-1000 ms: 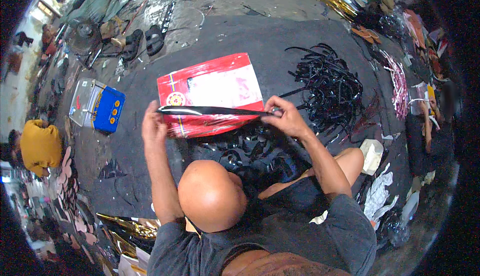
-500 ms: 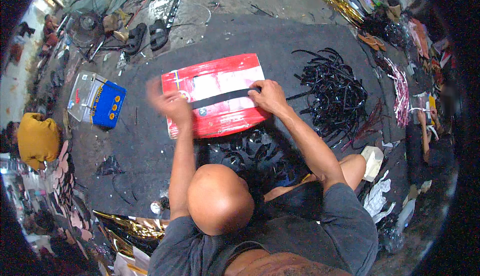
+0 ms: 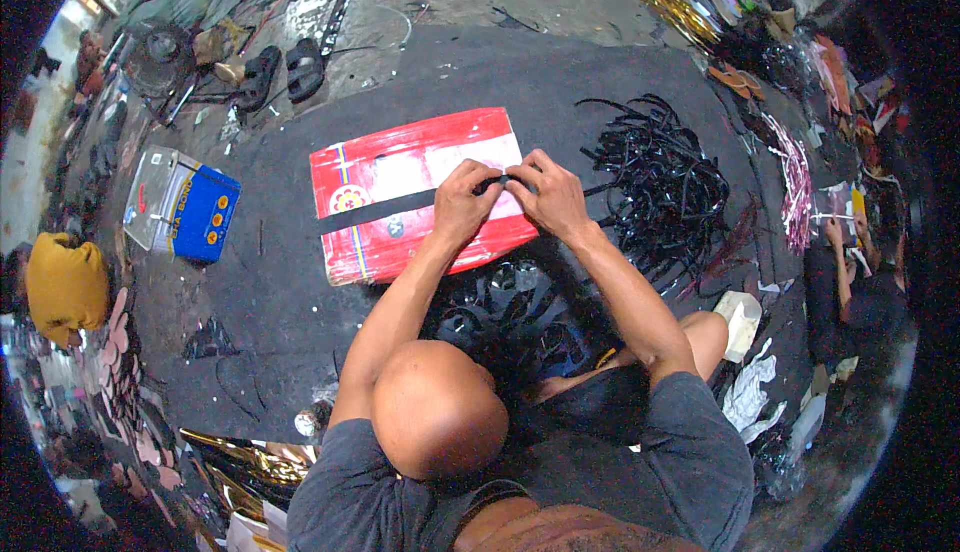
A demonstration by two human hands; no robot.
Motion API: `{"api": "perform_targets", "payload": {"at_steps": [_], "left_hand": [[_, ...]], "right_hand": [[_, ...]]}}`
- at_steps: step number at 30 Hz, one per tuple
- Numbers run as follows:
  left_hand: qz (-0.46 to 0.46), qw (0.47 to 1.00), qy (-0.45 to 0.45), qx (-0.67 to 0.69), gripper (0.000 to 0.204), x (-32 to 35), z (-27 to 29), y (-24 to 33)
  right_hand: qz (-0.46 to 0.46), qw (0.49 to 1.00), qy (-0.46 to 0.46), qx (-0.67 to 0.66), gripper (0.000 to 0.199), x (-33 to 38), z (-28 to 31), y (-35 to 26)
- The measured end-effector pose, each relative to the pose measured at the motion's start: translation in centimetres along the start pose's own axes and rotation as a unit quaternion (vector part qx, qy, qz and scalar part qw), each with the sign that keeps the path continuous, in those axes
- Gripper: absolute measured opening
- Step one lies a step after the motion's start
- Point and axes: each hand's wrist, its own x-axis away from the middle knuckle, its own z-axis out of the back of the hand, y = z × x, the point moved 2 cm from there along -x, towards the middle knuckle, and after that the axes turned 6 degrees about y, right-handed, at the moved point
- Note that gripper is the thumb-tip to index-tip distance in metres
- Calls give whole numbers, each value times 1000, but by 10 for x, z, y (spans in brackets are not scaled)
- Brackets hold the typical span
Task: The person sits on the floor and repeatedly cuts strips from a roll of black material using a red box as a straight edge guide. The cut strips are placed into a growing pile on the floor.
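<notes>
A red and white board or flat box (image 3: 405, 139) with a shiny surface lies in front of me on the dark mat. Across its middle runs a flat black strip (image 3: 375, 210), reaching the board's left edge. Near the right edge my left hand (image 3: 463, 199) and my right hand (image 3: 550, 195) come close together, fingertips pinched on the strip's right end. Exactly how the fingers hold that end is partly hidden. To the right of the board sits a tangled pile of black strips (image 3: 665, 187).
A blue and clear container (image 3: 205, 214) stands on the left, with a mustard-coloured bundle (image 3: 68, 287) beyond it. Black sandals (image 3: 305, 69) lie at the far left. Pink-white streamers (image 3: 793, 182) and another person's hand (image 3: 835, 232) are at the right. Black pieces (image 3: 500, 302) lie below the board.
My left hand has moved from the strip's left end to its right end, beside my right hand. The strip's left part now lies uncovered on the board.
</notes>
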Motion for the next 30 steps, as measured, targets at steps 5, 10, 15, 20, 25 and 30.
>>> {"api": "perform_targets", "payload": {"at_steps": [5, 10, 15, 20, 25, 30], "left_hand": [[-24, 998, -2, -63, 14, 1, 1, 1], [-27, 998, -1, -59, 13, 4, 1, 5], [-17, 999, -23, -37, 17, 2, 4, 8], [-38, 999, -1, -37, 20, 1, 4, 7], [-38, 998, -14, -48, 19, 2, 3, 8], [-25, 999, -9, -27, 17, 1, 2, 9]], "right_hand": [[75, 996, -4, 38, 20, -3, 10, 3], [124, 991, -23, 43, 21, -3, 10, 11], [100, 992, -72, -14, 24, -4, 21, 19], [55, 997, -41, -43, 24, 0, 15, 18], [63, 997, -14, -49, 23, 1, 13, 21], [32, 997, 3, -70, 19, 3, 8, 23]]}}
